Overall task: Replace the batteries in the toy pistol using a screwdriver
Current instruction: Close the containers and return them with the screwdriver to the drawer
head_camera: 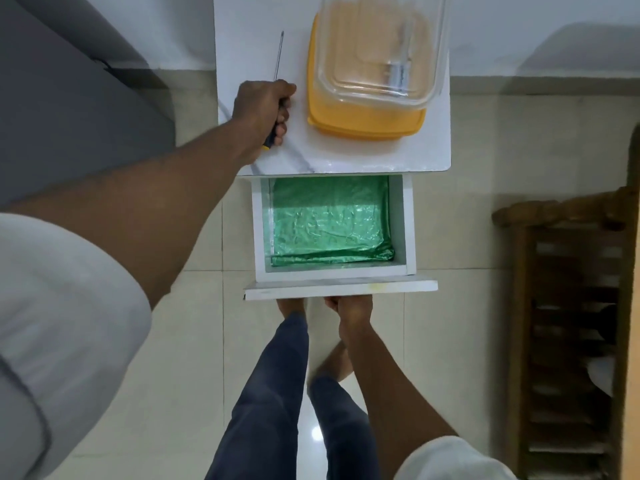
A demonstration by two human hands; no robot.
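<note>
Screwdriver (279, 57) on tabletop (433, 147), left of container (374, 64); open drawer (258, 230) sticks out below, w/ liner (329, 220) inside.

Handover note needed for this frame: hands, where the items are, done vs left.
Left hand: grips the screwdriver by its handle over the white tabletop, shaft pointing away from the person.
Right hand: grip on the front of the open drawer.
Drawer holds only a green liner.
Clear container sits on a yellow lid on the tabletop; a small item inside, possibly batteries, too blurred to tell.
Toy pistol: not in view.
Done: screwdriver is in hand.
Left: find the pistol, unscrew its cover, swap batteries, close.
</note>
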